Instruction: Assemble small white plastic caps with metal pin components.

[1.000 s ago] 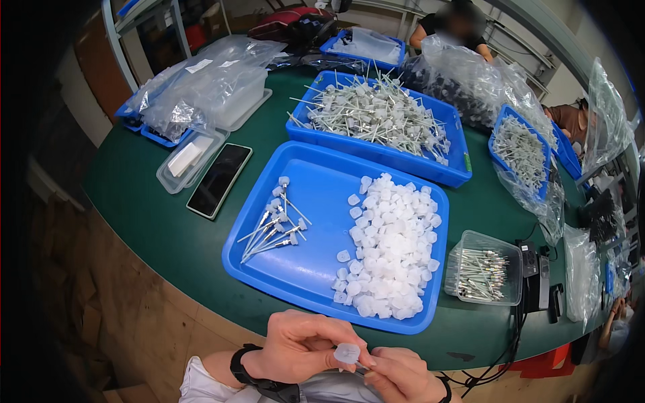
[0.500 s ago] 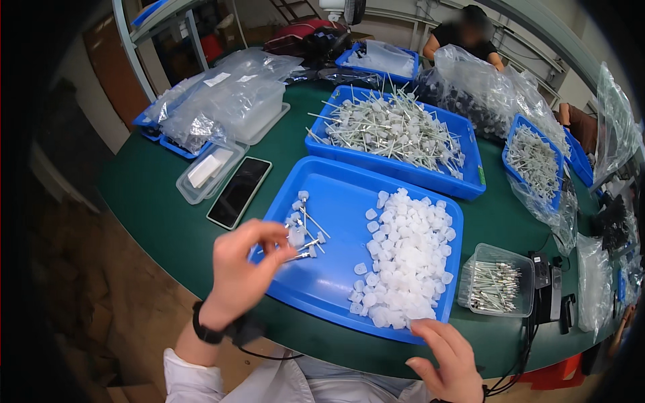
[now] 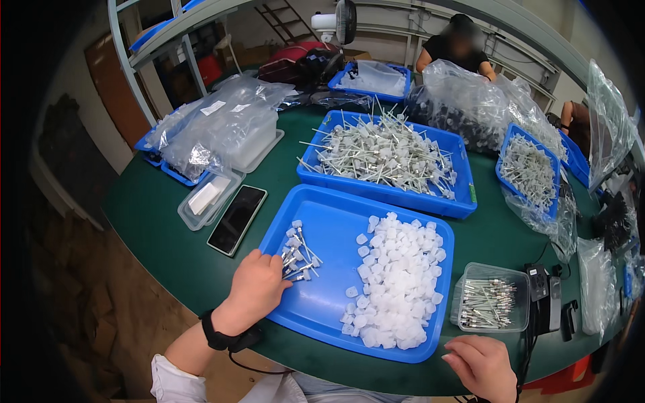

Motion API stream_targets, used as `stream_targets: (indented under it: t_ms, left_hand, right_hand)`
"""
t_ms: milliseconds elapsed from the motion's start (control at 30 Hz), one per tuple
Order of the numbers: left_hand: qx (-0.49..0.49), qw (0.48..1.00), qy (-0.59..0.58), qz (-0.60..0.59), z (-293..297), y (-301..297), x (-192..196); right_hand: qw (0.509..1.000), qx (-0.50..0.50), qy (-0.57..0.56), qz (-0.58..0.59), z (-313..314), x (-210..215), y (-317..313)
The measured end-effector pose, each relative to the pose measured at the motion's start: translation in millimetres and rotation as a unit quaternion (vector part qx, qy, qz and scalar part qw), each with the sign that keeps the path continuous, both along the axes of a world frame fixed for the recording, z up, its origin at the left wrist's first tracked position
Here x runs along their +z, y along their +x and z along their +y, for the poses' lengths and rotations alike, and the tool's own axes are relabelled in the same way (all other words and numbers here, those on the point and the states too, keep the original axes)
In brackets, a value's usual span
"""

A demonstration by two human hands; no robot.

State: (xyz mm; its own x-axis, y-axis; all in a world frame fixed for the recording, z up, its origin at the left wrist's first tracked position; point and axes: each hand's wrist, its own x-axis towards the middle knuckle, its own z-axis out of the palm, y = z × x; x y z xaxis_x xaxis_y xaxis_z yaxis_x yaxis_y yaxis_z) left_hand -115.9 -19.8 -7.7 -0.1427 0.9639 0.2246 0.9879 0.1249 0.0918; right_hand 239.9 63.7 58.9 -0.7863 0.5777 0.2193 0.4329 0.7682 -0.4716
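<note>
A shallow blue tray (image 3: 329, 302) lies in front of me. White translucent plastic caps (image 3: 400, 282) fill its right side in a heap. At its left side is a small pile of metal pins with white caps (image 3: 299, 252). My left hand (image 3: 257, 290) is over the tray's left edge, fingers curled down against that pile. Its fingertips are partly hidden, and what they hold cannot be made out. My right hand (image 3: 484, 366) hovers past the tray's near right corner, fingers loosely bent and thumb apart, with nothing in it. Nearest to it is a clear box of thin metal pins (image 3: 490, 302).
Behind the tray stands a deeper blue bin (image 3: 467, 171) heaped with capped pins. A phone (image 3: 236, 220) and a clear container (image 3: 208, 195) lie to the left. Another blue bin (image 3: 531, 171) and plastic bags (image 3: 463, 101) are farther right. A person (image 3: 457, 54) sits across the table.
My left hand has come down onto the pile of capped pins. My right hand has moved right, off the tray's near edge toward the clear box. The view has tilted up slightly.
</note>
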Motion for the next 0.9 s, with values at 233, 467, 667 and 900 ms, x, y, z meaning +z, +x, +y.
stream_targets:
  t_ms: [233,467,667,900]
  left_hand:
    - [0.038,0.991,-0.027,0.129,3,20,-4]
    - [-0.158,0.979,0.007,-0.128,36,67,30]
    - [-0.172,0.963,-0.046,-0.2,53,69,-4]
    - [-0.042,0.888,0.058,-0.455,51,71,15]
  right_hand:
    - [1.0,-0.018,0.011,-0.001,15,13,22]
    - [0.998,-0.046,0.044,-0.018,26,35,59]
    - [0.997,0.013,0.076,-0.009,64,11,81]
    - [0.995,-0.009,0.053,-0.087,104,-5,76]
